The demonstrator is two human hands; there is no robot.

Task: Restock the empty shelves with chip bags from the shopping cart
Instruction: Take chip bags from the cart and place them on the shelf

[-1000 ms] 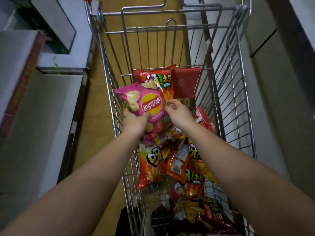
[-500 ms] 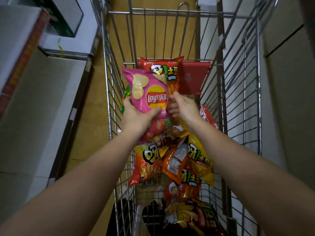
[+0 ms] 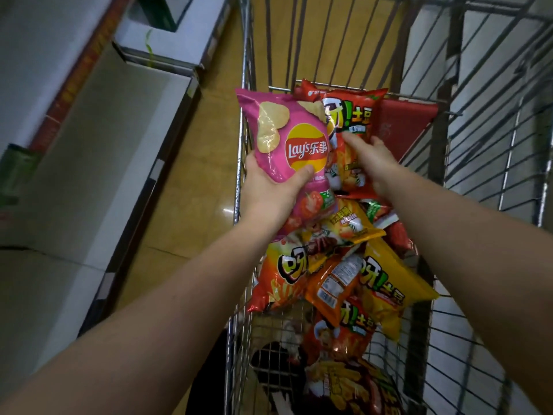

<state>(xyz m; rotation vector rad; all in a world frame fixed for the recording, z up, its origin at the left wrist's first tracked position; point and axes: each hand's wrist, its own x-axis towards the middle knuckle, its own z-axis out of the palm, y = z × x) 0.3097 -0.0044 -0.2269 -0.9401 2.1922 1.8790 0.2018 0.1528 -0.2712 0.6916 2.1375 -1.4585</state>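
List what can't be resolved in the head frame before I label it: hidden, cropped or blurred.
- Left hand: fingers hidden behind the pink Lay's bag; only the thumb shows.
- Right hand: fingertips lie on the red bag; whether they pinch it cannot be told.
- Shopping cart: far end cut off by the top edge; floor buried under bags.
- Shelves: blurred, upper tiers cropped.

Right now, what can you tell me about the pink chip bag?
The pink chip bag is shiny, crinkly foil, puffed with air and sealed. It shows pale potato chips near the top, a round red and yellow Lay's logo in the middle, and red tomatoes near the bottom. It stands nearly upright, leaning a little, lifted at the left side of the shopping cart. The left hand grips its lower part, thumb across the front. Its right edge overlaps the red chip bag that the right hand holds.
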